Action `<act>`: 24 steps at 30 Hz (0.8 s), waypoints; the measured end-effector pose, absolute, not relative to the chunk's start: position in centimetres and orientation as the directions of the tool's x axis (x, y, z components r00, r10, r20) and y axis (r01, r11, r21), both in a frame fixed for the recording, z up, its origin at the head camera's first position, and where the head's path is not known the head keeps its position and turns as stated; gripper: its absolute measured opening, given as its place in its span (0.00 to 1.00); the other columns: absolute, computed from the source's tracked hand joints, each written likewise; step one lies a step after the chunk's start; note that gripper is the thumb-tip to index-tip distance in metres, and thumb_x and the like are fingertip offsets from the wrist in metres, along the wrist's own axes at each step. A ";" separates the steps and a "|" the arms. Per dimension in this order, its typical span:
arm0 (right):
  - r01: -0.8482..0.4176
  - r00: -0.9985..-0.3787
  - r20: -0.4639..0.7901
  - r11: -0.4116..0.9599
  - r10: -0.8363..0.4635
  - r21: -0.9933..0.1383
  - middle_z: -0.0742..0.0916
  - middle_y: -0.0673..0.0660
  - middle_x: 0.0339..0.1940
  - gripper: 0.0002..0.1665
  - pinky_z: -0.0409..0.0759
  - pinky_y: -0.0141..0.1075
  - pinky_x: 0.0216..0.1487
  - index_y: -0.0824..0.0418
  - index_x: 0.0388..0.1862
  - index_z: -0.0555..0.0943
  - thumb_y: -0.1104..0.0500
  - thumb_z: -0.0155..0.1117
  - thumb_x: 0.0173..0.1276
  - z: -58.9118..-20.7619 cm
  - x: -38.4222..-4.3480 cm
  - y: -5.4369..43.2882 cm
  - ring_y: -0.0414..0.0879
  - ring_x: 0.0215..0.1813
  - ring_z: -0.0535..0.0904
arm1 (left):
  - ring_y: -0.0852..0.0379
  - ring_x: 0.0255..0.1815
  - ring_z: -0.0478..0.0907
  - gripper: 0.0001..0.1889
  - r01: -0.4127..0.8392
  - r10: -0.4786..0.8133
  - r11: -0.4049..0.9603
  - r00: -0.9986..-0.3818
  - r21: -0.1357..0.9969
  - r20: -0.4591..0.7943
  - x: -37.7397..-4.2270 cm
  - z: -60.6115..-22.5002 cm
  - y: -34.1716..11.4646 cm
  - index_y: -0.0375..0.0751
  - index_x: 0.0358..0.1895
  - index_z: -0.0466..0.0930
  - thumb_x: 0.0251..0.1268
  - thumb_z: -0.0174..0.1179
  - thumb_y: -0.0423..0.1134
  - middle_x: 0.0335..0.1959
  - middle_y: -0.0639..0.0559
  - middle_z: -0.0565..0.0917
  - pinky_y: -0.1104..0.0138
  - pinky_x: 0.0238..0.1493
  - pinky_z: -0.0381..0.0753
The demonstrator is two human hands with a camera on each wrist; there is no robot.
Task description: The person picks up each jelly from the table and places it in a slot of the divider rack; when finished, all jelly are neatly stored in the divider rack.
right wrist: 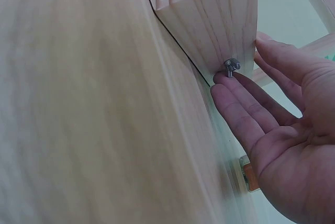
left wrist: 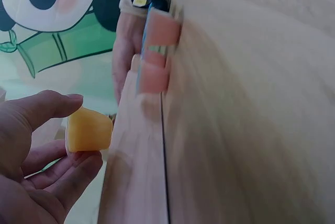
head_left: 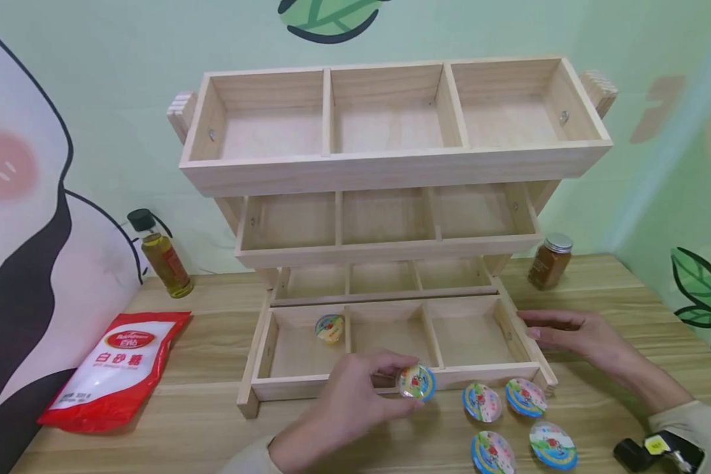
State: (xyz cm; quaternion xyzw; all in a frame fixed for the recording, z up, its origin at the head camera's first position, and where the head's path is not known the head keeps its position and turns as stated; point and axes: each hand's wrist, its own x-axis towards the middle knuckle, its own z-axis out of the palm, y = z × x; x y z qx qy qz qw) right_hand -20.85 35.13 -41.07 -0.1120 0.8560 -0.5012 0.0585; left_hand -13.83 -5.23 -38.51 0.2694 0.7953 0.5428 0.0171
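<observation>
My left hand [head_left: 361,395] pinches a small jelly cup [head_left: 417,382] between thumb and fingers, just in front of the bottom tray of a wooden tiered rack [head_left: 391,168]. In the left wrist view the held cup's filling [left wrist: 90,131] is yellow. Another yellow jelly cup [head_left: 330,328] lies in the bottom tray's left compartment. My right hand [head_left: 575,336] is at the rack's right end, its fairly straight fingertips [right wrist: 222,90] at the side board [right wrist: 209,20], beside a metal wing nut [right wrist: 231,66]. Several jelly cups [head_left: 482,403] with colourful lids stand on the table before the rack.
Left of the rack lie a red and white sugar bag [head_left: 118,368] and, behind it, an oil bottle [head_left: 167,258]. A brown jar [head_left: 550,262] with a silver lid stands at the back right. The rack's upper tiers [head_left: 391,164] overhang the bottom tray.
</observation>
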 end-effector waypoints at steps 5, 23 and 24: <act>-0.115 -0.970 -0.013 0.502 -0.245 -0.857 0.79 0.68 0.72 0.29 0.84 0.31 0.54 0.66 0.73 0.78 0.53 0.67 0.80 -40.9 -20.9 35.1 0.31 0.57 0.82 | 0.54 0.46 0.88 0.21 0.430 0.412 0.284 -0.862 0.857 0.296 -14.2 -37.8 -7.0 0.35 0.53 0.90 0.54 0.81 0.29 0.47 0.49 0.91 0.69 0.51 0.87; -0.112 -0.973 -0.018 0.538 -0.232 -0.835 0.79 0.67 0.73 0.29 0.82 0.30 0.54 0.64 0.73 0.80 0.51 0.67 0.80 -40.9 -21.0 35.1 0.28 0.58 0.79 | 0.51 0.46 0.90 0.20 0.388 0.239 0.363 -0.918 0.847 0.318 -15.7 -36.5 -12.7 0.36 0.50 0.92 0.51 0.82 0.30 0.46 0.49 0.92 0.64 0.49 0.89; -0.110 -0.973 -0.021 0.539 -0.232 -0.835 0.79 0.67 0.73 0.29 0.82 0.30 0.54 0.64 0.73 0.80 0.51 0.67 0.80 -40.9 -21.0 35.1 0.28 0.58 0.79 | 0.52 0.45 0.90 0.20 0.373 0.223 0.374 -0.925 0.849 0.308 -15.8 -36.5 -12.9 0.37 0.50 0.92 0.50 0.82 0.30 0.46 0.50 0.92 0.64 0.49 0.89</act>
